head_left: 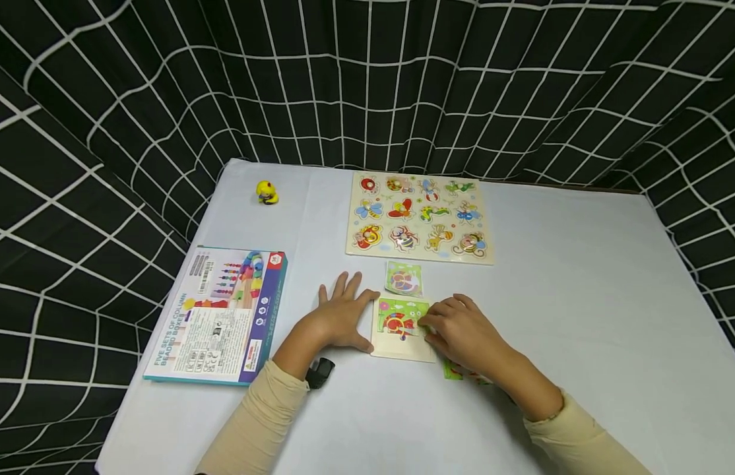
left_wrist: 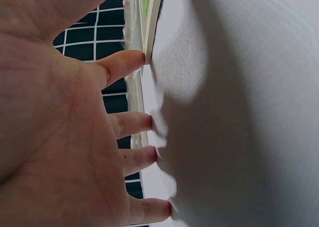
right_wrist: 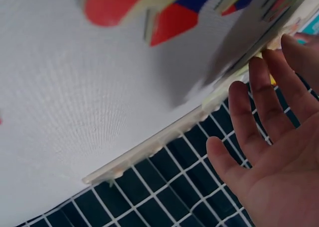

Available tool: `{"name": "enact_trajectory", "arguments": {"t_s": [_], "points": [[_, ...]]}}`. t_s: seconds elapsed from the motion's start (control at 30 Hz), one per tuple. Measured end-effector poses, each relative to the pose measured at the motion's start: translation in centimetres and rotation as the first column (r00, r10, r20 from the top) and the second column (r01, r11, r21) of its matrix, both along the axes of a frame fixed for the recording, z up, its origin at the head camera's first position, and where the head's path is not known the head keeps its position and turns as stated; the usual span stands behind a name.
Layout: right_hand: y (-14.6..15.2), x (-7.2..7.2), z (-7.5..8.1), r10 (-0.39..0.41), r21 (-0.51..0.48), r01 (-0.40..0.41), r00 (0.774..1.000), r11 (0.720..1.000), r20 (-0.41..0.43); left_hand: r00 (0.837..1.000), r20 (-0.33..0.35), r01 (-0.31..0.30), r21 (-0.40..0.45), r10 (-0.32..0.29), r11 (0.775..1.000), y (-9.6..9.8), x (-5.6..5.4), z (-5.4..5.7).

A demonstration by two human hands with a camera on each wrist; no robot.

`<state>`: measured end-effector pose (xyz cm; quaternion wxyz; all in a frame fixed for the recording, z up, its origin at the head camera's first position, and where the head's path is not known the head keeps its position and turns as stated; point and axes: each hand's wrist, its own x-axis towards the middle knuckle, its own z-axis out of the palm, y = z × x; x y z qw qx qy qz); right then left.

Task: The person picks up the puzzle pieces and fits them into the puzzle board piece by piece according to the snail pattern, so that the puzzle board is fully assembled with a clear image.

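Observation:
A small square wooden puzzle board (head_left: 403, 349) lies on the white table, its upper part filled with green and red picture pieces (head_left: 397, 323). Spread wide, my left hand (head_left: 340, 320) touches the board's left edge with thumb and index finger; the left wrist view shows a fingertip on that edge (left_wrist: 150, 37). My right hand (head_left: 465, 335) has its fingertips on the picture pieces at the right edge, fingers gently bent. Loose puzzle pieces (head_left: 453, 372) lie partly hidden under the right forearm; red and blue ones (right_wrist: 175, 23) show large in the right wrist view.
Just above the board lies a small picture card (head_left: 404, 278). A larger insect peg puzzle (head_left: 419, 218) lies behind it. On the left are a beaded toy box (head_left: 216, 316) and, farther back, a yellow figurine (head_left: 266, 192). Black grid-patterned cloth (head_left: 397, 86) surrounds the table.

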<state>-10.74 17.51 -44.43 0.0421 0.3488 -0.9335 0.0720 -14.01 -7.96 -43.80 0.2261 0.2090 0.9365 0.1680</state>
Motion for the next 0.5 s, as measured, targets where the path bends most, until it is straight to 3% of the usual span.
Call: {"name": "enact_trajectory", "arguments": {"t_s": [0.17,0.3,0.5], "points": [[0.9,0.1,0.7,-0.035,-0.010,0.036,0.998,0.999,0.044,1.000,-0.006,-0.002,0.006,0.002,1.000,0.0,-0.2,0.0],[1.7,0.9,1.2,-0.044,0.048,0.041,0.996,0.998,0.073,1.000,-0.004,-0.003,0.009,0.003,1.000,0.0,-0.2,-0.1],[2.5,2.7,1.8,-0.036,0.119,0.011,0.976,0.993,0.214,1.000,-0.008,0.003,-0.003,-0.003,1.000,-0.1,0.0,-0.2]]}}
